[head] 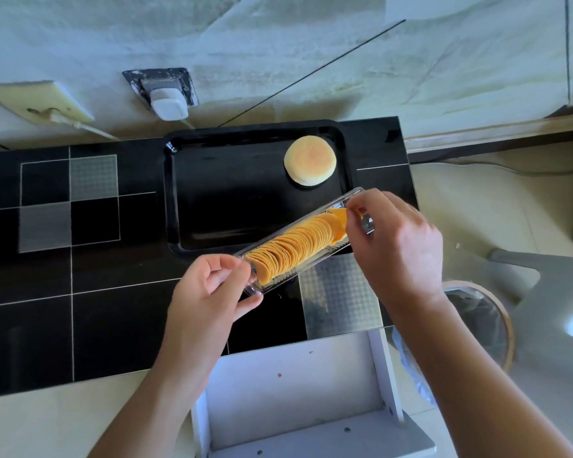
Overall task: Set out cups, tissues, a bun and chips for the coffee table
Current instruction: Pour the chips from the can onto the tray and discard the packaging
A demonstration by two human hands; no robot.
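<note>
A clear plastic tray (354, 198) holds a stacked row of orange chips (295, 247) and hangs slanted over the near right corner of a black serving tray (192, 193). My left hand (209, 292) grips the clear tray's near end. My right hand (397, 246) is at its far end, with thumb and forefinger pinching the outermost chip (339, 214). A round pale bun (310, 165) lies flat in the black tray's far right corner. No cups or tissues are in view.
The black tray rests on a black glossy coffee table (80, 292) with grey checked squares. A white shelf unit (295, 391) stands against its near edge. A lined bin (483, 322) and a grey stool (543, 292) are on the right. A wall socket with a charger (167, 102) sits behind.
</note>
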